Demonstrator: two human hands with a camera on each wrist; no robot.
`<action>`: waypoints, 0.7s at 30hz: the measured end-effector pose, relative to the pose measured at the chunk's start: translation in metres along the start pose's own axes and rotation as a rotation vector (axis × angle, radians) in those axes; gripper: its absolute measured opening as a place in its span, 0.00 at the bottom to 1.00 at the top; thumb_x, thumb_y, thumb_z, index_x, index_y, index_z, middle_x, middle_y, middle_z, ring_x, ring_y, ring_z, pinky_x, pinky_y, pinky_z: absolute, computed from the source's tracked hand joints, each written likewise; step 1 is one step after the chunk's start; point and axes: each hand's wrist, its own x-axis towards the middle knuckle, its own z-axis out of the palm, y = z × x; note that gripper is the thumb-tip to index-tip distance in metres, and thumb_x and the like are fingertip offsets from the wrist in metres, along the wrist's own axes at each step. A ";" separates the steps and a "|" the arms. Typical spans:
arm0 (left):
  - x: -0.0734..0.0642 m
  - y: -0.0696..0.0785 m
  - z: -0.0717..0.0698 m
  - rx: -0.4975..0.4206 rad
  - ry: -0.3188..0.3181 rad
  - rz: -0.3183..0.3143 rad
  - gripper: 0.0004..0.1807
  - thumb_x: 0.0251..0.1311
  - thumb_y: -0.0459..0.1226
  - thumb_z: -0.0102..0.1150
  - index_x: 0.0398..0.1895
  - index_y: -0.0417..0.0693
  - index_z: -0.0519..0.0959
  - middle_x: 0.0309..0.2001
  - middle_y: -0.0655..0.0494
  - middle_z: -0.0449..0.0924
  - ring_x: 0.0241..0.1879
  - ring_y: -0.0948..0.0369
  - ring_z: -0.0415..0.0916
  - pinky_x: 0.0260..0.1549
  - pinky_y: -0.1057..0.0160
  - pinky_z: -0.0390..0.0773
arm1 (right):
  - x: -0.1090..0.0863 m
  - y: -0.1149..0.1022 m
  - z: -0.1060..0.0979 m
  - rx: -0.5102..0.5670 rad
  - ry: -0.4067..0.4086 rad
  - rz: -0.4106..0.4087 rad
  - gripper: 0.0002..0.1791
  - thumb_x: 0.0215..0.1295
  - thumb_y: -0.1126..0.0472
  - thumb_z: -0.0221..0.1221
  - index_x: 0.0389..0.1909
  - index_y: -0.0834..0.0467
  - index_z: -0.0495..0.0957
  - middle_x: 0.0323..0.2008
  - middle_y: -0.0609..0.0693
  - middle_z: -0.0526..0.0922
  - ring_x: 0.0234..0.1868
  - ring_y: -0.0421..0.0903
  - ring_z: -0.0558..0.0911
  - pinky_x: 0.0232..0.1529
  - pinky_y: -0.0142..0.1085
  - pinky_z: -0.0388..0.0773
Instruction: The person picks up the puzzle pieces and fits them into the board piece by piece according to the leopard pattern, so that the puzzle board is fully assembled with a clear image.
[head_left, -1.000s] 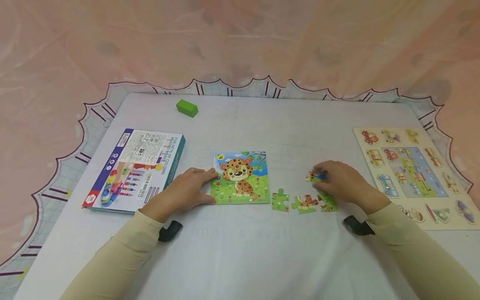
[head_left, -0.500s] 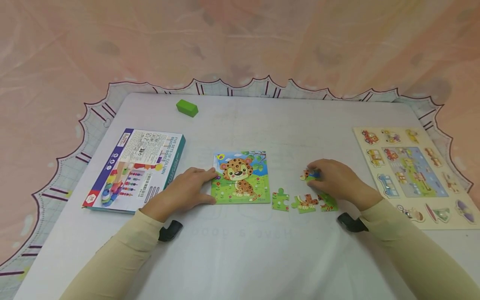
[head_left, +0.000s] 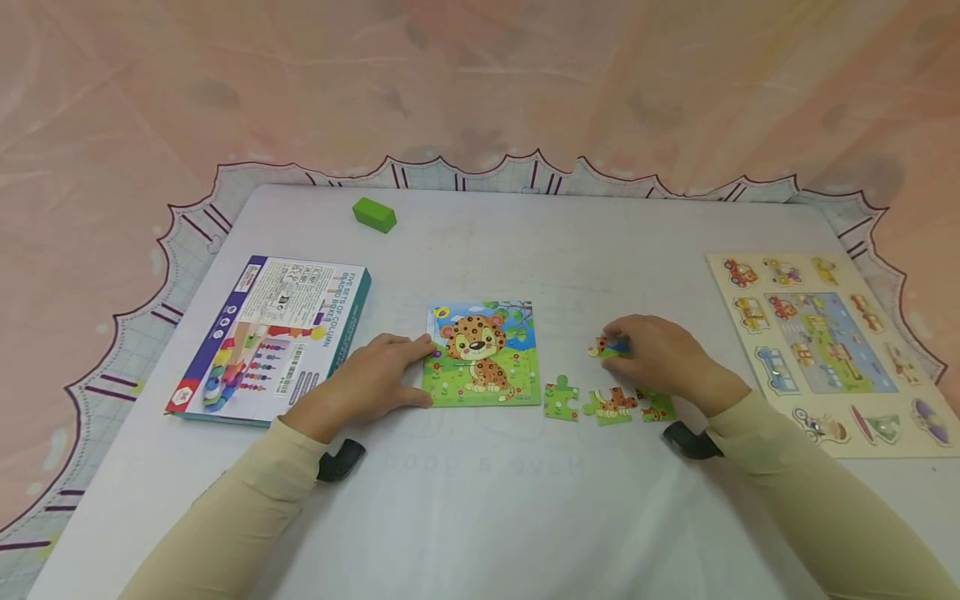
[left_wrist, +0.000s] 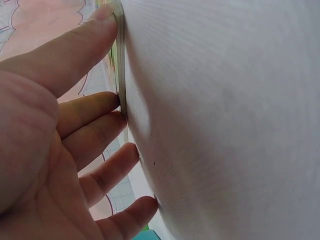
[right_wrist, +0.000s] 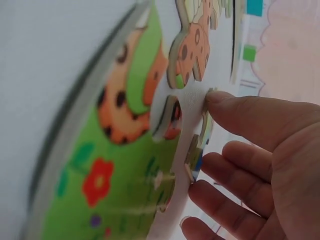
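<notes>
Where the right hand (head_left: 663,358) pinches it, the puzzle piece (head_left: 606,347) is mostly hidden.

You have a tabletop (head_left: 525,250) under smooth, matt white cloth; thick card puzzle pieces (head_left: 615,406) with glossy printed faces and pale cut edges; a puzzle board (head_left: 483,354) of the same card; a box (head_left: 273,333) of glossy printed cardboard; beige knit sleeves (head_left: 247,500).
</notes>
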 end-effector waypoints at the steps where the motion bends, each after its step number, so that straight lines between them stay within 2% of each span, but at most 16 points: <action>1: 0.000 0.000 0.000 0.000 0.000 0.000 0.41 0.57 0.46 0.73 0.73 0.47 0.68 0.70 0.45 0.68 0.69 0.44 0.61 0.63 0.43 0.67 | 0.000 0.000 0.000 0.003 -0.002 0.001 0.26 0.63 0.55 0.67 0.57 0.67 0.78 0.55 0.63 0.81 0.54 0.60 0.80 0.56 0.56 0.74; 11: 0.000 0.001 -0.002 0.007 0.000 0.011 0.41 0.57 0.46 0.72 0.73 0.47 0.68 0.71 0.46 0.67 0.69 0.44 0.61 0.63 0.42 0.66 | -0.009 0.011 -0.008 0.033 -0.035 0.013 0.23 0.64 0.60 0.65 0.58 0.68 0.78 0.55 0.63 0.81 0.59 0.63 0.76 0.61 0.59 0.70; 21: -0.001 0.003 -0.003 0.016 0.006 0.027 0.41 0.57 0.46 0.73 0.73 0.45 0.69 0.69 0.44 0.69 0.69 0.43 0.61 0.64 0.42 0.65 | -0.008 0.012 -0.006 0.040 -0.021 0.001 0.22 0.64 0.61 0.65 0.56 0.68 0.78 0.54 0.63 0.81 0.57 0.62 0.77 0.60 0.58 0.71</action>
